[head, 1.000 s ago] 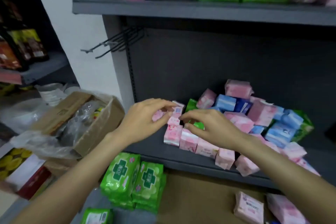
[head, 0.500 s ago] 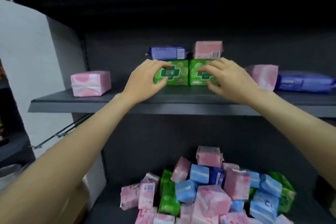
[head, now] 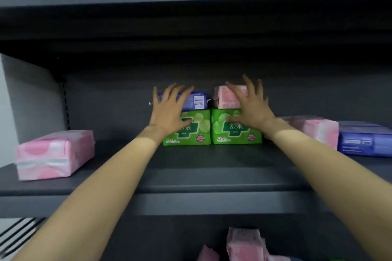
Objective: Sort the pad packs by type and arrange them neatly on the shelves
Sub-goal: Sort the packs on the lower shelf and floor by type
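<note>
Here both hands lie flat and spread against the stacked packs, gripping nothing

The left hand (head: 169, 108) covers the blue pack (head: 196, 100) atop the left green pack (head: 191, 131); the right hand (head: 247, 106) covers the pink pack (head: 224, 98) atop the right green pack (head: 235, 131), mid-shelf (head: 191, 176). A hard or uneven push could likely slide the loose top packs backward off the green ones, or skew the pair apart, leaving mixed types piled together
</note>
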The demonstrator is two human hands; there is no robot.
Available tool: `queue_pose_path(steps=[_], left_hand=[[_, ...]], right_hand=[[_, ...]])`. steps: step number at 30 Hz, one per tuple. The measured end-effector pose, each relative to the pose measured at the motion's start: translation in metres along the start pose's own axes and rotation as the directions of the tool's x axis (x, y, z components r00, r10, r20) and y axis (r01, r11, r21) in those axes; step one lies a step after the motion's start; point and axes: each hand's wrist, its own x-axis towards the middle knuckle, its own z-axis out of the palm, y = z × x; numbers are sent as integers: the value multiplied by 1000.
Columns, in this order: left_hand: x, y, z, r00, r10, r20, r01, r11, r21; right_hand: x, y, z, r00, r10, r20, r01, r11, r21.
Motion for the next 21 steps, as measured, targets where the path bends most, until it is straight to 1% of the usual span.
queue_pose_path(steps=[2,4,7,10,12,14,16,18,21], left_hand=[[6,-1,6,996,-37,77,36,999,6],[8,-3,11,996,-52,79,51,999,8],[10,-7,12,1000,-1,-12,2,997,73],[8,-11,10,980,118,-161,-94,984,148],[2,-11,4,955,155,-253,-123,983,135],[-9,-6,-8,928,148,-341,-130,989,74],[-24,0,-28,903,115,-414,-131,991,-9],[-42,9,-50,885,82,-458,-139,986,-92],[-74,36,-77,857,-37,-515,-111,961,-253]], right_hand=[[10,0,8,997,62,37,-63,997,46],[13,-2,15,996,81,24,-81,997,6],[13,-4,15,989,43,-141,-59,991,-117],[9,-7,8,952,-80,-295,9,972,-234],[0,-10,-2,924,-152,-352,52,959,-278],[-15,-14,-16,887,-200,-415,85,957,-278],[-39,-17,-32,841,-199,-503,99,971,-217],[-71,-16,-45,805,-146,-575,131,989,-68],[-124,-17,-57,812,-31,-582,195,955,221]])
